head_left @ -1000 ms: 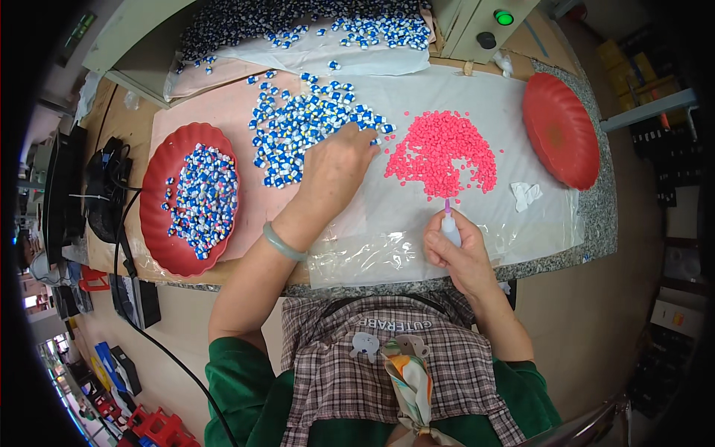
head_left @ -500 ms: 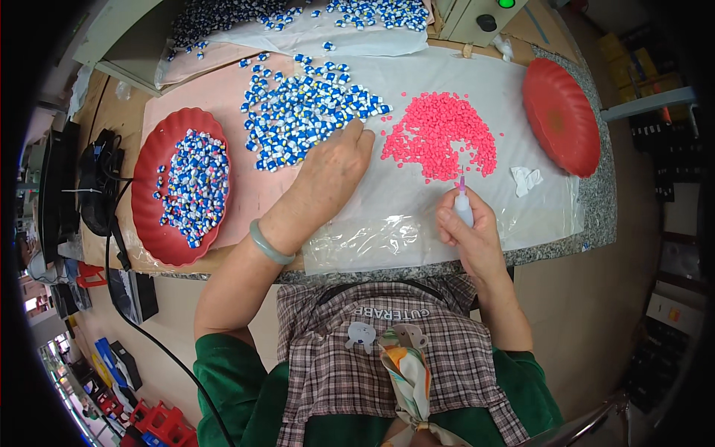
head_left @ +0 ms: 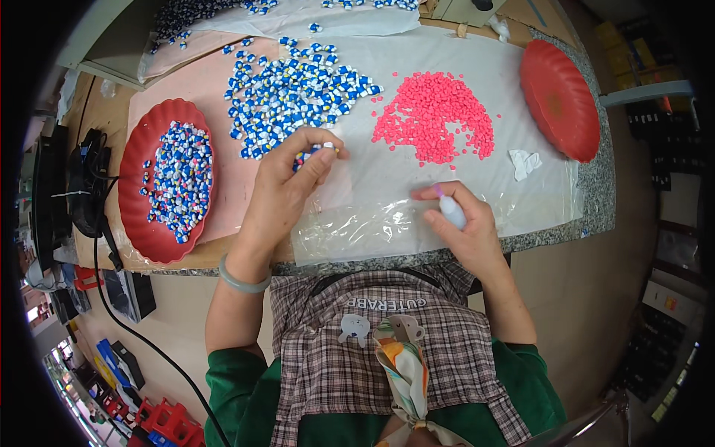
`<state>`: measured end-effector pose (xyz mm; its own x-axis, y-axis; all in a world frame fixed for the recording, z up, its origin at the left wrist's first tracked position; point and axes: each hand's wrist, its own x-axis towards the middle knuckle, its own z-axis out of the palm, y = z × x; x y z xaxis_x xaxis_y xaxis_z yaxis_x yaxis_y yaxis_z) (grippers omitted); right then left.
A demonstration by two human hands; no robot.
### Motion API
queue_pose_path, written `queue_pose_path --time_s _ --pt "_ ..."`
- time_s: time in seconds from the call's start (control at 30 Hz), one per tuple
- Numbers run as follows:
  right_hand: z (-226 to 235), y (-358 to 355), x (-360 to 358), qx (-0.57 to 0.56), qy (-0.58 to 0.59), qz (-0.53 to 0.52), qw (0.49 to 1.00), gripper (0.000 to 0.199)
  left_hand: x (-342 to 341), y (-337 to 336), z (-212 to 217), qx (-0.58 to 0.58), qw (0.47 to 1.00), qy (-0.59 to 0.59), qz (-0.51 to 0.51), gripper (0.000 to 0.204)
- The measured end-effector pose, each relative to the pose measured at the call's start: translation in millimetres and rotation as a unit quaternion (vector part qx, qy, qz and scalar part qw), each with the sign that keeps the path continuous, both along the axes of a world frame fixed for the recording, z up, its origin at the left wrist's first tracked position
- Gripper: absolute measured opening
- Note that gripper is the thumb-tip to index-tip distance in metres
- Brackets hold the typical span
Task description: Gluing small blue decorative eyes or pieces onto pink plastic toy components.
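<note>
**Op:** Against the frame half a second back, I log the left hand (head_left: pixel 287 182) drawn back off the blue-and-white heap (head_left: pixel 298 93); it lay flat on the heap's near edge then. It now sits just short of that edge, thumb and fingers pinched on a small blue-and-white piece (head_left: pixel 326 147). The right hand (head_left: pixel 462 223) has slid down and toward the table's near edge, away from the pink heap (head_left: pixel 439 115).

**Obs:** Right hand state?

**Op:** Closed around a small white tube (head_left: pixel 450 212), pink tip pointing left. It rests on the clear plastic sheet (head_left: pixel 357 223), well apart from the pink heap above it.

**Obs:** Where is the pinched piece relative to both hands?

**Op:** At the left fingertips, just below the blue-and-white heap; the right hand is near, lower right, not touching it.

**Obs:** Counts?

**Op:** Two red trays: the left tray (head_left: pixel 141 216) carries a load of blue-and-white pieces, the right tray (head_left: pixel 558 89) shows bare. One pink heap, one blue-and-white heap on the sheet; loose pieces too many to count. One scrap of white paper (head_left: pixel 525 162) beside the right tray. One pale bangle (head_left: pixel 242 279) on the left wrist.
</note>
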<state>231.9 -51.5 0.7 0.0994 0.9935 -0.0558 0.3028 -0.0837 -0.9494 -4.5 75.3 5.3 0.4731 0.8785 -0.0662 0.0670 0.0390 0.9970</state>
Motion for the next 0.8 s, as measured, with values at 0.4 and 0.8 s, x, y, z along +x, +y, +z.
queue_pose_path --time_s 0.4,0.8 --pt "14 -5 20 -0.058 0.285 -0.031 0.956 0.028 15 -45 -15 -0.198 0.974 -0.111 0.024 0.015" --pt "15 3 10 0.067 0.205 -0.112 0.970 0.033 23 -71 -20 -0.267 0.952 -0.137 -0.055 0.029"
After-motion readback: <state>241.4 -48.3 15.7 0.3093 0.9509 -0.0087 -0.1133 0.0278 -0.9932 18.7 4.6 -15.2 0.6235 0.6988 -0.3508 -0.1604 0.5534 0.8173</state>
